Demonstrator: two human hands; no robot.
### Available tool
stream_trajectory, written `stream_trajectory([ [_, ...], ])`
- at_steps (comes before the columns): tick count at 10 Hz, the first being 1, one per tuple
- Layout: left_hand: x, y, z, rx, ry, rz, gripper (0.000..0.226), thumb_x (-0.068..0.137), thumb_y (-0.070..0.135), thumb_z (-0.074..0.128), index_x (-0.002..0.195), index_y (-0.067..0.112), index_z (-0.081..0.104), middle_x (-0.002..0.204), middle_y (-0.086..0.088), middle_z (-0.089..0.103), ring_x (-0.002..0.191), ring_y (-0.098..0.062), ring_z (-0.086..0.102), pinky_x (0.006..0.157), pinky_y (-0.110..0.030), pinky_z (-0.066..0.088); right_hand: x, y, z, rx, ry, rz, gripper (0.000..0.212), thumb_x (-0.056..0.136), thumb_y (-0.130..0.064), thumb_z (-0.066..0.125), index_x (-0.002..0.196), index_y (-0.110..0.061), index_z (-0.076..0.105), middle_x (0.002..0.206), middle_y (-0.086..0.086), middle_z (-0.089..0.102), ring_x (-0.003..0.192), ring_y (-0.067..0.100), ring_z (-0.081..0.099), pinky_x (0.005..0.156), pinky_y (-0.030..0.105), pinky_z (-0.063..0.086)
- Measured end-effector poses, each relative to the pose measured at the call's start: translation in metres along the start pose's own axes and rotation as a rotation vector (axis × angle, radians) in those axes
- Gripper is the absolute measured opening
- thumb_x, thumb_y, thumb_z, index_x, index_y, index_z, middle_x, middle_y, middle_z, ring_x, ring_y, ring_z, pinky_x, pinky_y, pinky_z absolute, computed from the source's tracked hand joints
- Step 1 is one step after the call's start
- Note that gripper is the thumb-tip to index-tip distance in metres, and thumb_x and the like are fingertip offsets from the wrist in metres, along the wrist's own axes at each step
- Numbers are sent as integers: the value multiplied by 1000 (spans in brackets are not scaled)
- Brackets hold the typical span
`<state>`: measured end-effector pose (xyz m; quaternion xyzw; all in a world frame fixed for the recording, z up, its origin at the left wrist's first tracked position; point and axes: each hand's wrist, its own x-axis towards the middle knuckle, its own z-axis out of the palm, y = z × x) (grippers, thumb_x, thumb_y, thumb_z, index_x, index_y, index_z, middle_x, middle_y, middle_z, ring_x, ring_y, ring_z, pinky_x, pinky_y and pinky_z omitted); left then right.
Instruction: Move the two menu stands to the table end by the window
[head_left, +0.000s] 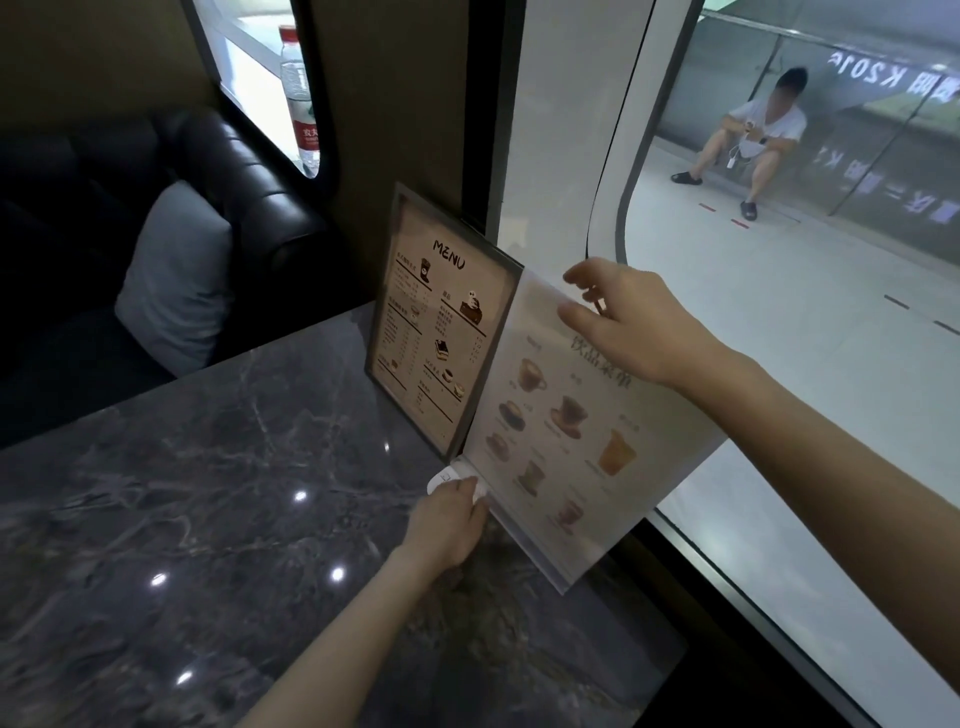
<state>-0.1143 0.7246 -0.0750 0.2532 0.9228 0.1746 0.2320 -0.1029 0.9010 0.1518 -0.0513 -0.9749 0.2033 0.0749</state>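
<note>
**Two menu stands at the window end of the table**

I see a dark-framed menu stand (441, 332) and a clear drinks menu stand (576, 431) upright, touching, on the marble table (208, 493) beside the window (779, 312). My right hand (623, 322) pinches the clear stand's top edge; my left hand (452, 519) grips its white base.

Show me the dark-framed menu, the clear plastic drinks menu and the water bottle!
Dark-framed beige menu stand (441, 338): head view, middle of its printed page.
Clear plastic drinks menu stand (566, 441): head view, on the printed cups.
Clear plastic water bottle with red label (300, 98): head view, its body.
</note>
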Motion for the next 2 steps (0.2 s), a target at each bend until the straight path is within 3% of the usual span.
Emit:
stream_trajectory([
  [1,-3,-4,-25,-112,84,-23,43,96,35,29,124,11,51,124,-16,59,112,-32,55,89,-38,45,1,-4,-1,10,68,-55,43,93,-25,46,132,-9,40,137,13,47,122,24,46,94,27,35],
  [2,-10,-21,-45,-191,204,-61,39,94,39,32,94,11,60,103,-14,67,96,-33,61,80,-39,48,0,-26,0,89,190,-64,41,92,-24,47,131,-11,41,137,9,47,125,20,43,93,22,29],
])
